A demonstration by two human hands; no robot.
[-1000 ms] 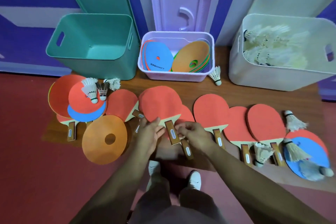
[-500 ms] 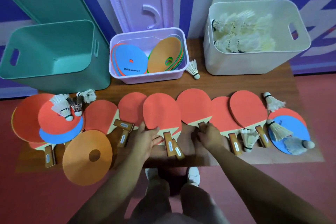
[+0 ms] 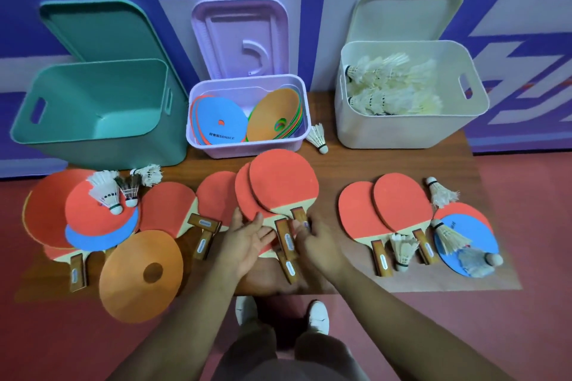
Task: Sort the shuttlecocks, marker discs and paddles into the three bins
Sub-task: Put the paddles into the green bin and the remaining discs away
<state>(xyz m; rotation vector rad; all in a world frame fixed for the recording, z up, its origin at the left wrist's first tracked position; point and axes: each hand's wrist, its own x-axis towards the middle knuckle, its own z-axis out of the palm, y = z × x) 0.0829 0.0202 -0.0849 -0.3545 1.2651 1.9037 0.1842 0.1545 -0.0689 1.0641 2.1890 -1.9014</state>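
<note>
Paddle [image 3: 283, 182] shifted from right row onto centre stack [image 3: 244, 195]; handle toward person, gripped by right hand [image 3: 315, 244]; left hand [image 3: 247, 238] flat alongside.

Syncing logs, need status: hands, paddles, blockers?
Left hand open, touching paddle stack. Right hand grips top paddle by handle. Green bin open, nothing blocking.

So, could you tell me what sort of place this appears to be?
Probably a sports hall or gym store: red floor, blue-and-white patterned wall, and paddles and shuttlecocks laid before storage bins.
</note>
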